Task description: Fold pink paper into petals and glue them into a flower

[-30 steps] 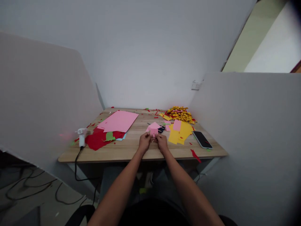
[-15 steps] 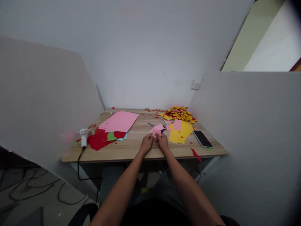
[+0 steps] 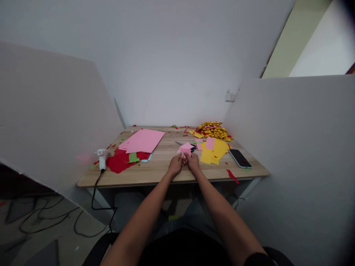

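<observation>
My left hand (image 3: 175, 164) and my right hand (image 3: 192, 162) meet near the table's front edge, both closed on one small piece of pink paper (image 3: 186, 152). The thumbs lie along its lower edge; the other fingers are hidden beneath. Just beyond it lie more small pink paper pieces (image 3: 185, 146) on the tabletop. Scissors (image 3: 192, 148) rest behind these, blades pointing left and handles partly covered. To the right, a pink rectangle (image 3: 210, 143) lies on yellow paper sheets (image 3: 221, 149).
Large pink sheets (image 3: 145, 140) and red paper (image 3: 119, 162) lie at left. A white corded device (image 3: 102, 159) stands at the left edge. A heap of folded yellow pieces (image 3: 213, 130) sits at back right, a phone (image 3: 240, 159) at right. Partitions flank the wooden table (image 3: 155, 173).
The camera view has shifted slightly. Both hands still grip the pink paper, drawn a little closer together; its lower edge now sits nearer the fingers.
</observation>
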Action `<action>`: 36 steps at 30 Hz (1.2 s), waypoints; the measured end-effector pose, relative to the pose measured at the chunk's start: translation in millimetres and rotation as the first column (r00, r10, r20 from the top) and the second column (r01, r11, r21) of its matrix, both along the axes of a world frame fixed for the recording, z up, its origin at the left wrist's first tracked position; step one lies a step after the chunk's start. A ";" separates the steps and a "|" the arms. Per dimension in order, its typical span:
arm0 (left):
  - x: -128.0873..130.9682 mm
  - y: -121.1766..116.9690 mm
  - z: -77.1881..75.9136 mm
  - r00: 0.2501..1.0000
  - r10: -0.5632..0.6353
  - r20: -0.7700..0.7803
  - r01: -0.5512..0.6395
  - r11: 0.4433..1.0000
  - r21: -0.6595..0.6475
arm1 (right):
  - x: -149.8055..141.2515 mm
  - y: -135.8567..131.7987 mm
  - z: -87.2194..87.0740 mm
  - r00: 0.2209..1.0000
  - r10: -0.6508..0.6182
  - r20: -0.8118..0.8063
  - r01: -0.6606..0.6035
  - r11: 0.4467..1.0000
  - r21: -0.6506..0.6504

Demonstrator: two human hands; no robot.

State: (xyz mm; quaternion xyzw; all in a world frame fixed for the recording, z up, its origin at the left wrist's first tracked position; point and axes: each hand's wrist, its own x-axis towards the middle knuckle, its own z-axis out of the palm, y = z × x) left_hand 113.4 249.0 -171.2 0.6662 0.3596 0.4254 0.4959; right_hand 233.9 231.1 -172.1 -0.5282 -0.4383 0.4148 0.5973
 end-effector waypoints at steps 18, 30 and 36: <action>-1.1 -7.9 11.9 1.000 -0.007 0.019 0.006 0.999 0.051 | 1.4 -2.1 8.3 0.994 -0.089 0.057 0.087 0.995 0.040; 8.2 2.3 3.4 0.997 -0.015 0.071 0.020 0.997 -0.071 | 9.9 2.9 4.5 0.998 -0.038 0.059 0.036 0.999 0.035; 8.4 4.0 2.6 0.990 0.068 0.120 -0.057 0.994 -0.092 | 11.1 3.6 5.8 0.998 -0.008 0.061 0.003 0.997 0.071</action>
